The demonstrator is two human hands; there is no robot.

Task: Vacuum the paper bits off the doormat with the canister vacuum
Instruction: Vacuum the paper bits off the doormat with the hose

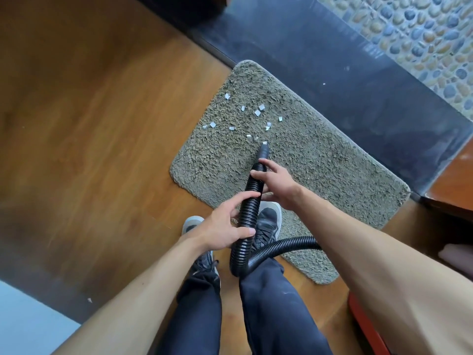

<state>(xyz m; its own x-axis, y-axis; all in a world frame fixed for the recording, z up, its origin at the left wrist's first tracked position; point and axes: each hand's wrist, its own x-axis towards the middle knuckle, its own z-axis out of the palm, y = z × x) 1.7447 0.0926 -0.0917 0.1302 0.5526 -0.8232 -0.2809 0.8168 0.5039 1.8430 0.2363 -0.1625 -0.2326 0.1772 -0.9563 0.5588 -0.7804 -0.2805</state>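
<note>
A grey shaggy doormat (320,160) lies on the wooden floor. Several small white paper bits (257,113) are scattered over its far left half. A black ribbed vacuum hose (249,213) runs up from under my right arm and ends in a smooth nozzle (263,151). The nozzle tip touches one paper bit. My left hand (225,226) grips the hose lower down. My right hand (277,185) holds it just behind the nozzle, fingers partly spread. The canister itself is out of view.
My two dark shoes (266,224) stand at the mat's near edge, the right one on the mat. A dark stone threshold (345,73) and a pebble surface (422,34) lie beyond the mat. Reddish wooden furniture (450,180) stands on the right. One stray paper bit (89,300) lies on the floor at the left.
</note>
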